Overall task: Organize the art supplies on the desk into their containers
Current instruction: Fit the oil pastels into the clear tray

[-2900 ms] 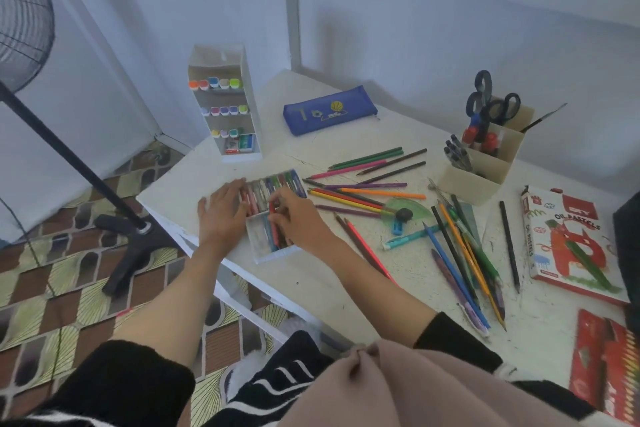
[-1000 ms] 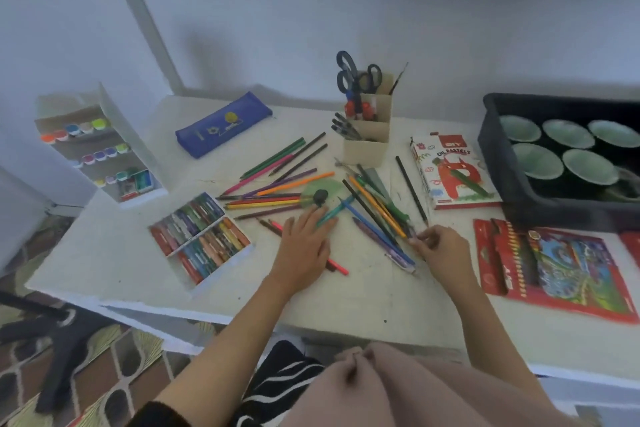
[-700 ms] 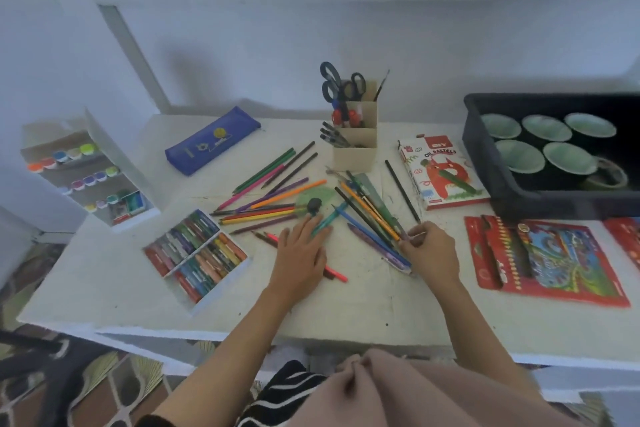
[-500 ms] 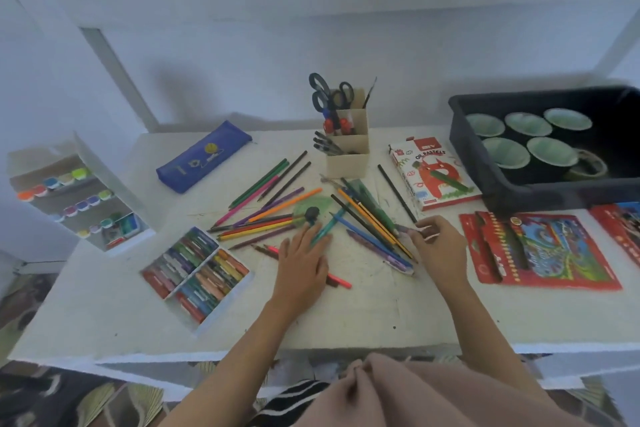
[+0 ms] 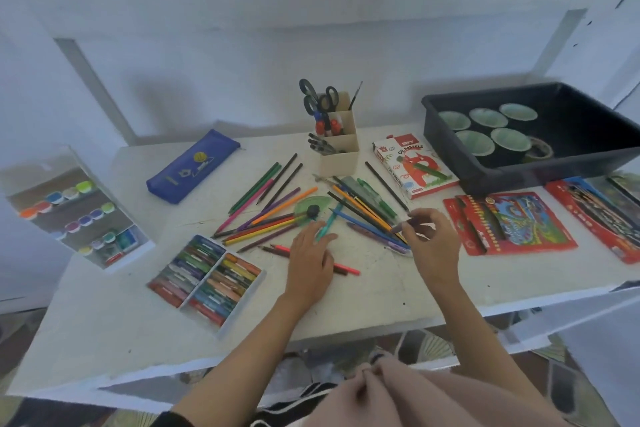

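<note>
The holder (image 5: 338, 163) stands at the back middle of the bench (image 5: 104, 315), with scissors (image 5: 317, 97) upright in its rear slot and dark pens in the slot ahead of that. Loose pencils (image 5: 273, 215) fan out on the bench just in front of the holder, spreading to its left and right, with a green protractor (image 5: 320, 203) among them.

The right hand (image 5: 434, 246) is front-right of the holder at the edge of that spread. Its grip is closed in a pinch, thumb and fingertips curled on one end of a dark pencil (image 5: 399, 227) whose other end points into the pile.

The left hand (image 5: 310, 267) lies directly in front of the holder, palm down on the bench. Its grip is open and holds nothing; the straight fingers touch a teal pen (image 5: 329, 222), and the palm covers part of a red pencil (image 5: 346, 269).

Front-left of the holder sits an open tray (image 5: 258, 282) of pastels. A blue pouch (image 5: 194, 165) lies left of the holder, and a rack (image 5: 76, 215) of paint pots further left. Just right of the holder is a pastel box (image 5: 415, 170), beyond it a black tub (image 5: 540, 166) with cups, and red packs (image 5: 509, 224) lie in front of the tub.
</note>
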